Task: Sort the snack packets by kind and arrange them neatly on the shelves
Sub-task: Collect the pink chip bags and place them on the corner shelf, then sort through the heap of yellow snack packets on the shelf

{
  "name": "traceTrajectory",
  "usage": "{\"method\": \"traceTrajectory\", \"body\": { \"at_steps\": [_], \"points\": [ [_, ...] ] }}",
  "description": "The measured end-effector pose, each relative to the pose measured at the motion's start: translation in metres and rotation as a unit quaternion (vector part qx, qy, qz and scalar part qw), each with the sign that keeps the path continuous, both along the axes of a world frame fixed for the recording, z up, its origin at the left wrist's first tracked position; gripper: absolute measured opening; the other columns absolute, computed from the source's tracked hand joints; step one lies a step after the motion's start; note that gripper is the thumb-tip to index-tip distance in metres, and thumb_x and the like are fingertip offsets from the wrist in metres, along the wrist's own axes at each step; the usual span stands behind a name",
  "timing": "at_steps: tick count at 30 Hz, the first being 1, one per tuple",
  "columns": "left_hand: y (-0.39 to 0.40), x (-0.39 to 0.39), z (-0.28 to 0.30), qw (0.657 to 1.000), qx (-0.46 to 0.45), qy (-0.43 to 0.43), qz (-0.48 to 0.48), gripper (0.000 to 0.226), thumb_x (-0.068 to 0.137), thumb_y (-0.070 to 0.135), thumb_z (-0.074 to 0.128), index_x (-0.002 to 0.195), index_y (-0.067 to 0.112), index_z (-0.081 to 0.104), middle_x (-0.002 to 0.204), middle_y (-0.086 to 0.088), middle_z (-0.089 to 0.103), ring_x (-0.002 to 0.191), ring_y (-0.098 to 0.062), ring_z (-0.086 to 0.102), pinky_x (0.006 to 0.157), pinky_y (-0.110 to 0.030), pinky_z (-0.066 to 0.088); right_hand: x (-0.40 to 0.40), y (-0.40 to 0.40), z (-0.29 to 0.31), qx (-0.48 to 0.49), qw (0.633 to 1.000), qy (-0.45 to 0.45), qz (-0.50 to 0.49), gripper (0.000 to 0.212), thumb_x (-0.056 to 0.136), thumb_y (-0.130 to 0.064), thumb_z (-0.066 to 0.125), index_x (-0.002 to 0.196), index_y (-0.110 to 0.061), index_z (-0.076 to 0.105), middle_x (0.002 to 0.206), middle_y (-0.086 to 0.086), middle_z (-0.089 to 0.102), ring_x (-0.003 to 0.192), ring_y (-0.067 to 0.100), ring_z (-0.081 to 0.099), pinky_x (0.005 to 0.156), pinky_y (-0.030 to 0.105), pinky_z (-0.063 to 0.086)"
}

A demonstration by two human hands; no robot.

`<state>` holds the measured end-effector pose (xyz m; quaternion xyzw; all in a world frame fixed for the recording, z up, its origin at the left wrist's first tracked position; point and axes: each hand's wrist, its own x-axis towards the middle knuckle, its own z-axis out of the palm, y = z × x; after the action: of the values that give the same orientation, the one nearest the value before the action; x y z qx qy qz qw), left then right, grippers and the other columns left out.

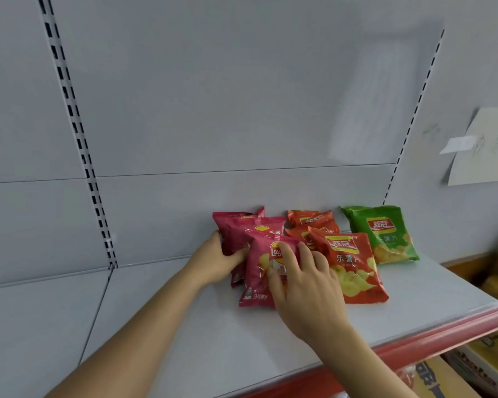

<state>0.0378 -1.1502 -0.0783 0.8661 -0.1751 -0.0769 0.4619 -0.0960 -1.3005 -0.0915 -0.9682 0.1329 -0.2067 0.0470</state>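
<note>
Pink, orange-red and green packets on a pale grey shelf

At centre frame, the pink packets point(256, 271) carry a red-and-yellow logo and yellow crisps; the orange-red packets point(354, 268) beside them show white characters over yellow crisps; the green packet point(385, 234), right, has a red-yellow label. The shelf point(184, 326) is pale grey with a red front strip point(443, 334); black slots dot the uprights point(78, 133).

Rear pink packets point(236, 228) half hidden; taped paper point(489, 150) blurred, cut by right edge.
</note>
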Motion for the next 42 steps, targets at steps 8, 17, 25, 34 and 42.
{"method": "traceTrajectory", "body": {
  "at_steps": [8,17,25,34,42],
  "points": [
    [0.004,-0.024,0.006,0.999,-0.028,-0.001,0.036,0.067,0.098,0.043,0.066,0.153,0.015,0.039,0.133,0.003,0.054,0.123,-0.019,0.056,0.094,-0.026,0.039,0.000,0.004,-0.002,0.022,0.999,-0.039,0.013,0.067,0.097,-0.059,0.023,0.151,-0.024,0.038,0.160,0.009,0.035,0.150,0.031,0.024,0.118,0.049,0.029],
    [0.029,-0.049,-0.013,0.982,0.090,-0.142,0.083,0.074,0.100,0.051,0.057,0.160,0.016,0.030,0.159,-0.008,0.040,0.146,-0.025,0.040,0.114,-0.037,0.038,0.003,0.024,-0.003,0.025,0.998,-0.060,0.024,0.063,0.097,-0.054,0.034,0.147,-0.017,0.045,0.156,0.015,0.040,0.148,0.035,0.027,0.118,0.050,0.029],
    [0.096,-0.073,-0.001,0.949,0.164,-0.246,0.106,0.070,0.103,0.048,0.051,0.160,0.012,0.030,0.156,-0.008,0.043,0.143,-0.028,0.039,0.115,-0.038,0.036,-0.009,0.081,0.018,-0.013,0.999,-0.015,0.039,0.069,0.099,-0.058,0.022,0.155,-0.019,0.030,0.164,0.013,0.022,0.154,0.031,0.011,0.123,0.048,0.014],
    [0.266,-0.115,0.011,0.915,0.216,-0.294,0.171,0.070,0.106,0.053,0.038,0.164,0.017,0.021,0.167,-0.004,0.029,0.156,-0.024,0.019,0.128,-0.039,0.017,-0.030,0.245,0.031,-0.017,0.992,-0.005,0.124,0.069,0.101,-0.059,0.022,0.158,-0.019,0.020,0.166,0.012,0.015,0.154,0.030,0.003,0.124,0.044,0.008],
    [0.440,-0.154,0.005,0.883,0.280,-0.272,0.259,0.069,0.105,0.054,0.040,0.161,0.013,0.030,0.162,-0.008,0.037,0.152,-0.029,0.029,0.124,-0.045,0.025,-0.035,0.415,0.021,0.001,0.972,0.006,0.234,0.069,0.102,-0.059,0.019,0.159,-0.020,0.017,0.167,0.011,0.008,0.155,0.029,-0.001,0.125,0.043,0.004]
  ]
}}
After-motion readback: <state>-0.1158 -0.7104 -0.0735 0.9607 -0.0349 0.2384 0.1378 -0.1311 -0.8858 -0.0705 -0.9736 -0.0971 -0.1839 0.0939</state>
